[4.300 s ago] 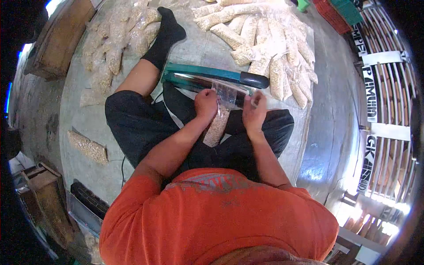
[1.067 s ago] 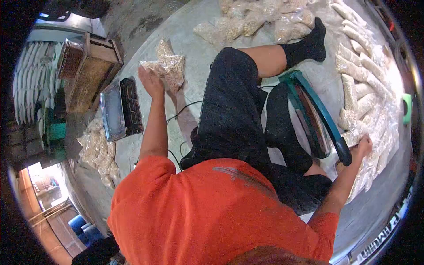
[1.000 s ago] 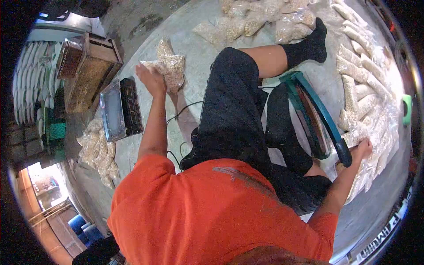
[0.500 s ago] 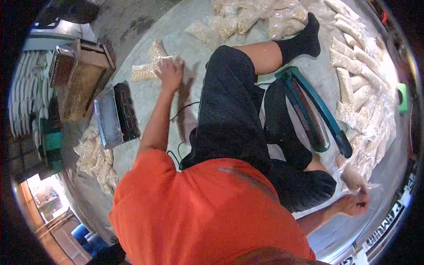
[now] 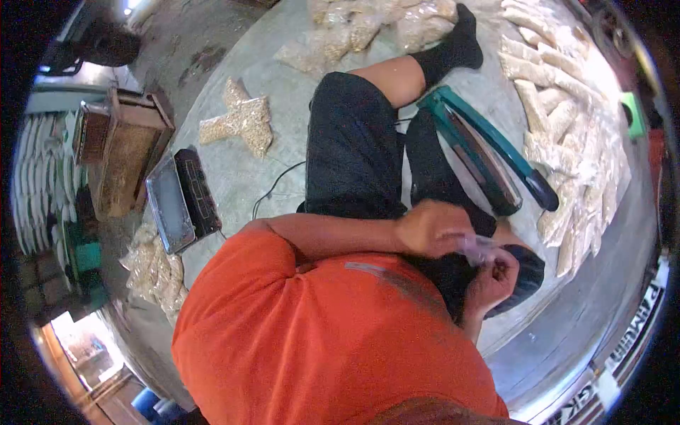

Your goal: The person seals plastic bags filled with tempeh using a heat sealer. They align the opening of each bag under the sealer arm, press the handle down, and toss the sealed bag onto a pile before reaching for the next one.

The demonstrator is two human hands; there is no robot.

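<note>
Grip of both our hands is closed on one thin clear bag (image 5: 476, 246), held over our lap. Our left hand (image 5: 431, 227) clenches its upper edge, forearm lying across the body with the elbow bent. Our right hand (image 5: 497, 275) pinches it from below, fingers curled. We sit on the concrete floor (image 5: 283, 177). A row of filled bags (image 5: 559, 127) lies at right, and the green sealer (image 5: 482, 156) is beside our folded leg. The scale (image 5: 184, 202) sits at left, with two filled packets (image 5: 241, 124) near it.
</note>
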